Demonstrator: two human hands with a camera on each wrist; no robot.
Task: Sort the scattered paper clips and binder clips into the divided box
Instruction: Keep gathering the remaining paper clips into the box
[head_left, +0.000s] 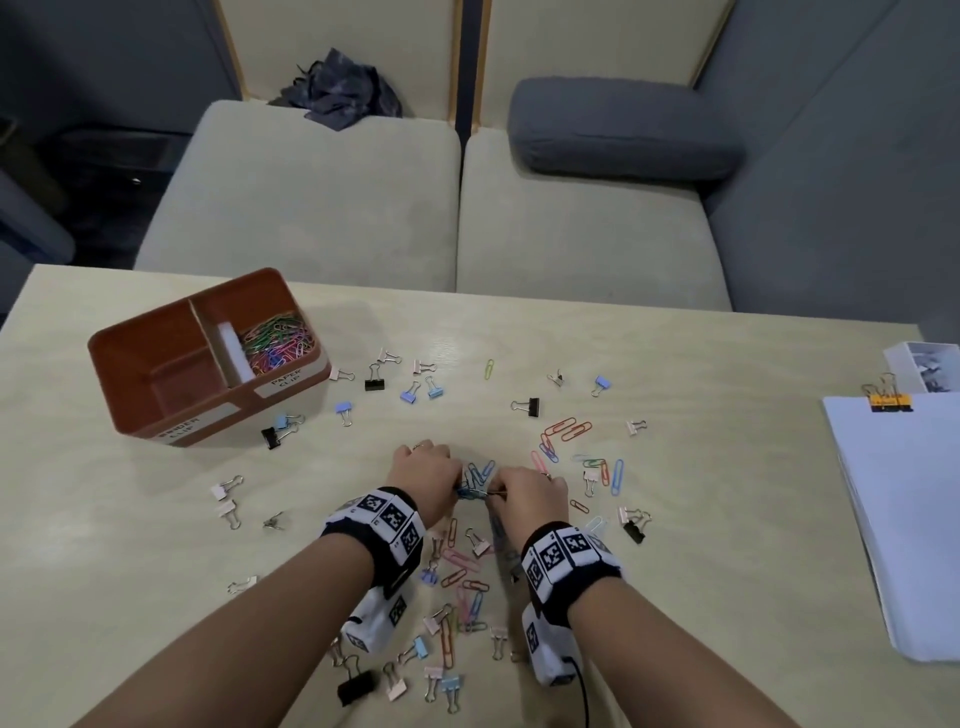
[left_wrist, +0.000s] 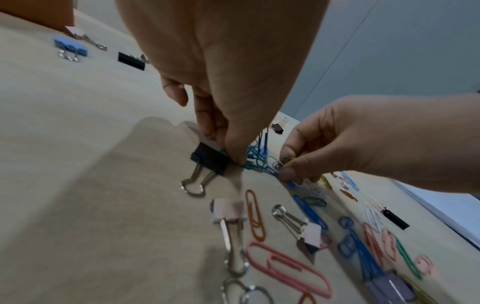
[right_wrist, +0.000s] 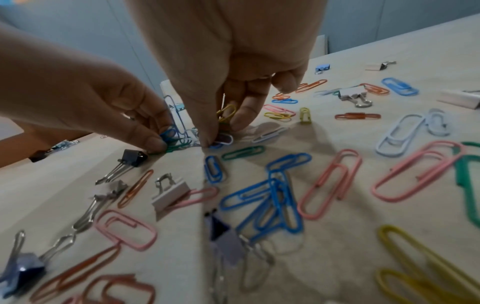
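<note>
My left hand (head_left: 434, 470) and right hand (head_left: 524, 488) meet at mid-table over a tangle of blue and green paper clips (head_left: 478, 478). In the left wrist view my left fingertips (left_wrist: 233, 152) pinch the tangle (left_wrist: 257, 159) beside a black binder clip (left_wrist: 210, 159). In the right wrist view my right hand (right_wrist: 215, 133) pinches clips on the table and holds yellow paper clips (right_wrist: 226, 112). The brown divided box (head_left: 171, 421) stands at the back left. Its right compartment holds coloured paper clips (head_left: 278, 343); the left one looks empty. Loose clips lie all around.
A stack of white paper (head_left: 893, 519) with a yellow binder clip (head_left: 891, 402) lies at the right edge, and a small white box (head_left: 924, 364) stands behind it. Beyond the table's far edge stand beige seat cushions (head_left: 311, 197) with a grey pillow (head_left: 618, 130).
</note>
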